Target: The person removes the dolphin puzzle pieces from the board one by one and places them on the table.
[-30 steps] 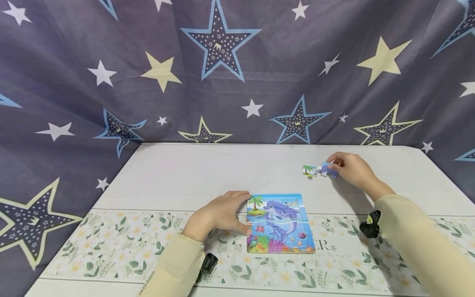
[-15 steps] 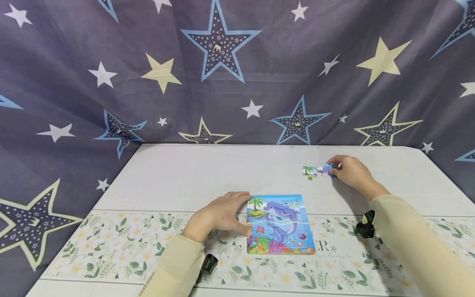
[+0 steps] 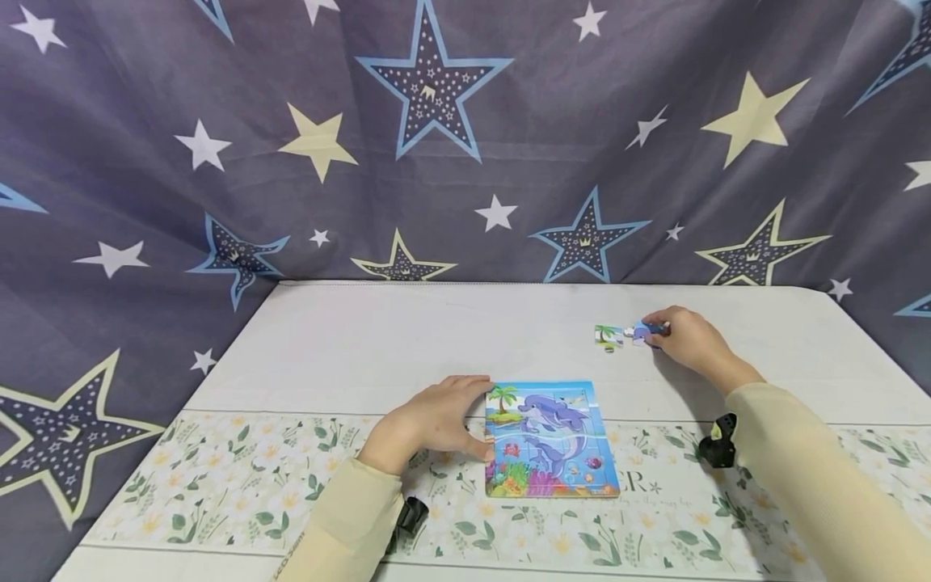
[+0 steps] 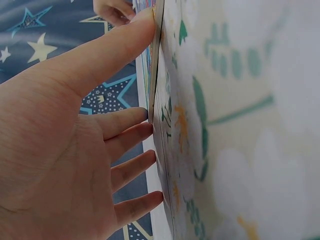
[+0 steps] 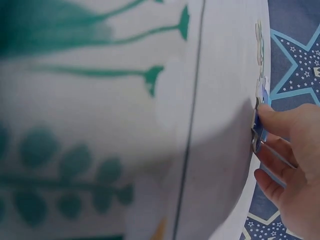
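A square dolphin puzzle board [image 3: 550, 439] lies on the table, its picture showing a purple dolphin, palm tree and coral. My left hand [image 3: 435, 416] rests along its left side, thumb at the edge and fingers straight; the left wrist view shows the thumb [image 4: 127, 37] against the board's edge. Farther back on the right, my right hand [image 3: 691, 339] pinches a blue and purple puzzle piece [image 3: 643, 331] between thumb and fingers, low at the tabletop. Left of that piece lies a palm-tree puzzle piece [image 3: 607, 335], with the pieces close together. My right fingers partly hide the pinched piece.
A pale table [image 3: 407, 335] with a flower-printed band [image 3: 254, 477] runs across the front. Behind it hangs a dark star-patterned curtain [image 3: 509, 129]. Black wrist cameras sit on both wrists, over beige sleeves [image 3: 807, 453].
My right hand has shifted slightly down and left at the blue and purple puzzle piece. The left hand and the board have stayed put.
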`<state>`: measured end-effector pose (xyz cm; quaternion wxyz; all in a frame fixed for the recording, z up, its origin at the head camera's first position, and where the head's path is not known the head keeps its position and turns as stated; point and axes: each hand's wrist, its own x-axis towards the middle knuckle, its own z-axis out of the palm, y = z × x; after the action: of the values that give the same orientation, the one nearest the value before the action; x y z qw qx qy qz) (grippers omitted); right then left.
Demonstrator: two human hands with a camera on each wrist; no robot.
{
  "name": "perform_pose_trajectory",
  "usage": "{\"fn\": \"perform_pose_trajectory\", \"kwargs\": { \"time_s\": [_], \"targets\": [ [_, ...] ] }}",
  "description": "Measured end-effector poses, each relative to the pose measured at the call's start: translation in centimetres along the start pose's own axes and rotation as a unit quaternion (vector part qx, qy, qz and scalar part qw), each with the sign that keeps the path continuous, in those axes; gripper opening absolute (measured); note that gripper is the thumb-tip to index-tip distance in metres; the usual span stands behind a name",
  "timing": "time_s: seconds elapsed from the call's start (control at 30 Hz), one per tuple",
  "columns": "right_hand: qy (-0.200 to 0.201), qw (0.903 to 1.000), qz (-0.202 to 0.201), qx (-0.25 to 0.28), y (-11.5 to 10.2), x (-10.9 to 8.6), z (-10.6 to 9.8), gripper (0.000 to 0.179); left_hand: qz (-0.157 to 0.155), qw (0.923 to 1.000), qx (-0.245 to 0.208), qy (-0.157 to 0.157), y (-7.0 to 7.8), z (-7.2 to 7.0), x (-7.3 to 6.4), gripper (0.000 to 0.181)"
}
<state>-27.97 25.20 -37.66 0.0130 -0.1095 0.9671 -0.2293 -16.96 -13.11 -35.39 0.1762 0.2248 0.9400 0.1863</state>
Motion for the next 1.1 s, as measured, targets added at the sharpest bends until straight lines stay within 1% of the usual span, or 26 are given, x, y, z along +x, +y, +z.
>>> {"fn": "perform_pose_trajectory", "kwargs": {
  "time_s": [0.13, 0.2, 0.3, 0.4, 0.5, 0.6, 0.83, 0.9, 1.1],
  "targets": [
    [0.009, 0.9999, -0.003, -0.003, 0.1, -0.3, 0.0, 0.033, -0.002, 1.0000, 0.001, -0.001, 0.0, 0.0, 0.0, 0.097],
    [0.021, 0.9998, -0.006, 0.002, 0.2, -0.4, -0.1, 0.031, -0.001, 1.0000, 0.002, -0.001, 0.1, 0.0, 0.1, 0.097],
    [0.040, 0.9987, -0.021, 0.022, 0.1, -0.7, -0.1, 0.026, -0.001, 1.0000, 0.003, -0.001, 0.1, 0.0, 0.1, 0.097],
    [0.050, 0.9962, -0.046, 0.055, -0.2, -0.8, -0.2, 0.023, -0.001, 1.0000, 0.003, 0.001, 0.1, 0.0, 0.2, 0.097],
    [0.045, 0.9929, -0.067, 0.088, -0.7, -1.0, -0.3, 0.022, -0.001, 1.0000, 0.004, 0.002, 0.1, 0.0, 0.2, 0.097],
    [0.034, 0.9904, -0.076, 0.111, -1.4, -1.2, -0.3, 0.024, -0.002, 1.0000, 0.004, 0.002, 0.0, 0.0, 0.2, 0.097],
    [0.018, 0.9878, -0.080, 0.132, -3.3, -2.0, 0.0, 0.023, -0.003, 1.0000, 0.002, 0.002, 0.0, 0.0, 0.1, 0.097],
    [0.015, 0.9872, -0.086, 0.133, -3.7, -2.2, 0.3, 0.020, -0.001, 1.0000, 0.002, 0.002, 0.0, 0.0, 0.2, 0.096],
    [-0.011, 0.9843, -0.108, 0.139, -5.0, -3.0, 1.0, 0.015, 0.000, 1.0000, 0.005, 0.004, 0.1, 0.0, 0.2, 0.095]
  ]
}}
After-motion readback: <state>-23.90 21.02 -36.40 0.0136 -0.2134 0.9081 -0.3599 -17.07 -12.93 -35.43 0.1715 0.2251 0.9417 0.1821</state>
